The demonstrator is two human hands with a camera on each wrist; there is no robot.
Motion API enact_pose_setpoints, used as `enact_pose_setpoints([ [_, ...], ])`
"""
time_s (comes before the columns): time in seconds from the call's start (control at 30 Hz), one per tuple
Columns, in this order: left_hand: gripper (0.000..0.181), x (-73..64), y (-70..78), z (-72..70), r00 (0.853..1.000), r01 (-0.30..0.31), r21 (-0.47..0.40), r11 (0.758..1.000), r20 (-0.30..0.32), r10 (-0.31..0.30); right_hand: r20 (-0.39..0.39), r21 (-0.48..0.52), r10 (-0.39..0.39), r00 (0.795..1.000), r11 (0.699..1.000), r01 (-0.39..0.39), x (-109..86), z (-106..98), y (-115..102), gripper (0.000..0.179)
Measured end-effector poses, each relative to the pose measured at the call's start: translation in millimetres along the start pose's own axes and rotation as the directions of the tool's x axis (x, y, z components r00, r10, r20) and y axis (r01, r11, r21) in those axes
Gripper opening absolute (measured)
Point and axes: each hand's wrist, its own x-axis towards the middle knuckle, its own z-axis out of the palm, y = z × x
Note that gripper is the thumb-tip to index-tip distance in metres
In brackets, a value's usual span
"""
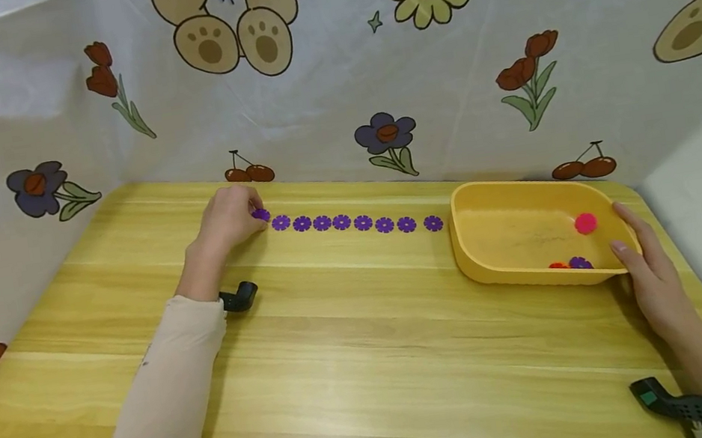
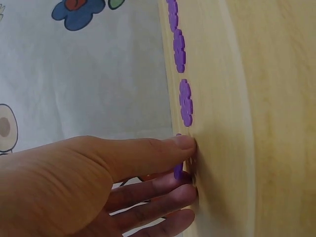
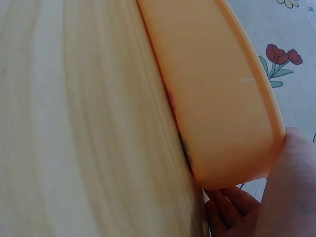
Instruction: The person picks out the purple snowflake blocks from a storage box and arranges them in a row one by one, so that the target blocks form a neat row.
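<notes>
At the left end of a row of purple flower-shaped discs [image 1: 341, 222], my left hand [image 1: 229, 216] pinches one more purple disc [image 2: 178, 170] between thumb and fingers, close over the tabletop. The left wrist view shows the thumb covering part of that disc, with a neighbouring purple disc [image 2: 185, 102] lying flat just beyond. My right hand [image 1: 655, 272] grips the right end of a yellow plastic bin [image 1: 537, 278], thumb over the rim and fingers round the outside. Inside the bin are a pink disc [image 1: 586, 223], a purple disc [image 1: 580, 263] and a red piece [image 1: 558, 266], partly hidden by the near wall.
The wood-grain table [image 1: 373, 367] runs back to a hanging cloth [image 1: 319, 95] printed with flowers, cherries and bears. The row lies near the table's back edge and reaches almost to the bin's left side. Black wrist devices [image 1: 674, 404] are strapped to both arms.
</notes>
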Motion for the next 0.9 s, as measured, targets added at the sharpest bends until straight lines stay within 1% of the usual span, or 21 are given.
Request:
enact_pose_setpoints([
  [0.1,0.026,1.7,-0.9,0.9,1.0,0.007,-0.01,1.0,0.013,-0.007,0.001,0.0,0.008,1.0,1.0,-0.008,-0.2,-0.5,0.2,0.058],
  [0.27,0.028,3.3,-2.4,0.8,0.999,0.008,-0.03,1.0,0.044,-0.007,0.0,-0.003,0.001,1.0,1.0,-0.001,0.5,-1.0,1.4,0.058],
  [0.43,0.03,3.6,-2.7,0.1,0.998,0.008,-0.037,0.999,0.061,-0.006,0.001,-0.015,-0.009,1.0,1.0,0.009,0.6,-1.5,3.0,0.058],
  [0.6,0.03,3.6,-2.9,0.0,0.998,0.004,-0.041,0.999,0.064,-0.002,0.001,-0.019,-0.013,1.0,1.0,0.013,0.0,-1.2,3.9,0.058],
  [0.9,0.026,2.9,-5.4,0.2,0.999,0.022,-0.055,0.998,0.048,-0.019,0.0,-0.013,-0.024,1.0,1.0,0.024,0.4,0.1,2.7,0.057],
])
